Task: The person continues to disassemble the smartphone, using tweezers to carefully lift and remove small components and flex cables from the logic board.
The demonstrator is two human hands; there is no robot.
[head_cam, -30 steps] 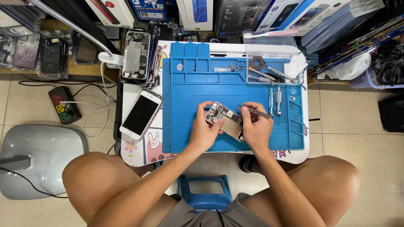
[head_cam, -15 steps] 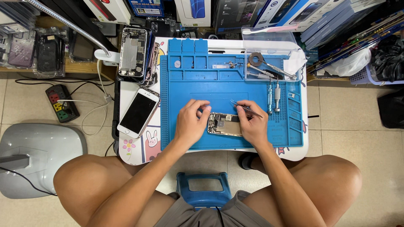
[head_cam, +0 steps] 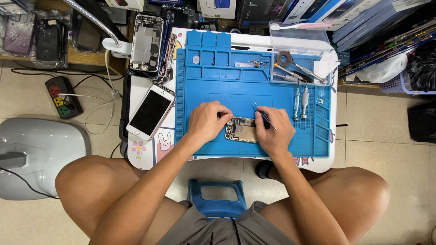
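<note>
Opened phone chassis [head_cam: 242, 129] lies crosswise on the blue mat [head_cam: 218, 86], between both hands: left hand [head_cam: 206, 121] pinning its left end, right hand [head_cam: 274, 129] grasping tweezers [head_cam: 261, 115] above it.

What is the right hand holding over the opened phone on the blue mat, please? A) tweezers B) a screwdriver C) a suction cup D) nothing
A: the right hand grips thin tweezers that stick up past its fingers, while it rests on the opened phone on the blue mat; the two screwdrivers lie untouched to its right.
</note>
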